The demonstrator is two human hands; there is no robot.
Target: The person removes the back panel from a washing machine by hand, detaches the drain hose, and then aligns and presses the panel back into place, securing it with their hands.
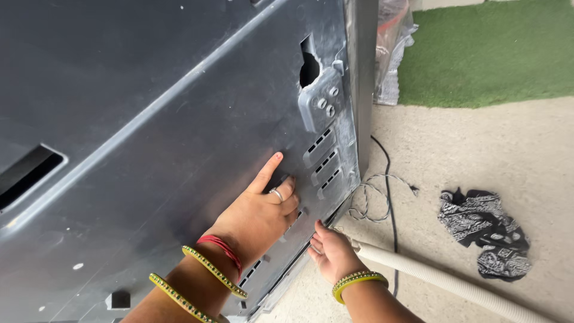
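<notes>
The large grey back panel of an appliance fills most of the view, standing on the concrete floor and seen at a tilt. The left hand is laid flat against the panel near its lower right corner — the index finger stretched out and pointing up towards the row of ventilation slots, the other fingers half curled, nothing pinched or held. The right hand is placed lower, at the panel's bottom edge, its fingers bent and pressed together against or just under that edge; whether anything is gripped there cannot be told.

As a judgement, the work on the panel appears to be at an early or middle stage: the panel is seen seated on the cabinet, and no tool, loose screw or removed part is visible. Above the slots a raised bracket with small round studs is in place beside a ragged dark hole. The lower corner seems only to be felt or steadied so far — nothing is shown lifted away.

A white ribbed hose is seen running across the floor from the corner, with a thin dark cord beside it, and a black-and-white patterned cloth well apart on the concrete. Green artificial turf is seen beyond
</notes>
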